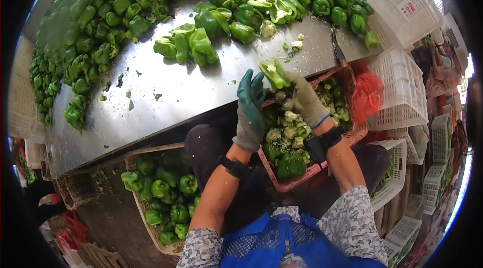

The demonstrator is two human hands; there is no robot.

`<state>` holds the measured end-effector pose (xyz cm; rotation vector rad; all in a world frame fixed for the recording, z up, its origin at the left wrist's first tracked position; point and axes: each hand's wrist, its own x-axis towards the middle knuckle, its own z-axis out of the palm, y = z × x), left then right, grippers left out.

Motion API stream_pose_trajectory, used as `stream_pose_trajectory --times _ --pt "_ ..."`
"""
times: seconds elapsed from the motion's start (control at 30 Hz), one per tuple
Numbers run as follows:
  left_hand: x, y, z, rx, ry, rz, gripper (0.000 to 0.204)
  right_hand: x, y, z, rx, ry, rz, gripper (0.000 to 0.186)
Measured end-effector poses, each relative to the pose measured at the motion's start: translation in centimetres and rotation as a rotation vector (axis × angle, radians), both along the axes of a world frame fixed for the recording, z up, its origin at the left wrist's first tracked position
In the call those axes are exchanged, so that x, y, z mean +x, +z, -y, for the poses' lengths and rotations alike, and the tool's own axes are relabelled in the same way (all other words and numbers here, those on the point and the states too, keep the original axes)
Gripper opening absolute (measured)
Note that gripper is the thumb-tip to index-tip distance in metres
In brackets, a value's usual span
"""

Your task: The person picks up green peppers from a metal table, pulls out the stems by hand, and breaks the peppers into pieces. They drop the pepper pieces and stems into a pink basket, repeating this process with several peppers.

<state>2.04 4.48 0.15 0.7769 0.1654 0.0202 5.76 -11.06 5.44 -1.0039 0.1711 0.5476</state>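
A halved green bell pepper (273, 72), its pale inside showing, is held by the gloved fingers of my right hand (305, 98) at the table's near edge. My left hand (251, 109), in a grey and green glove, is raised just left of the pepper half, fingers stretched upward and holding nothing. Below both hands, between my knees, a pink crate (285, 186) holds pale pepper cores and green pepper pieces. Cut pepper halves (262, 0) and several peppers (201, 46) lie on the metal table (166, 89) ahead.
A large heap of green peppers (108, 14) covers the table's far and left parts. A curved knife (338, 49) lies at its right edge, near red netting (366, 94). White crates (397, 87) stack on the right. A crate of whole peppers (143, 217) stands by my left leg.
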Motion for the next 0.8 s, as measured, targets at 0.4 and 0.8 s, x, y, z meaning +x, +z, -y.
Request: stream_pose_trajectory --times 0.4,0.8 --pt "-1.2 1.7 0.7 -0.715 -0.431 0.104 0.059 -6.8 2.9 -3.3 -1.097 -0.215 0.871 0.037" --pt "-2.5 1.0 0.6 0.59 -0.062 0.429 0.049 -5.7 0.3 -4.8 -1.233 -0.312 0.829 0.024"
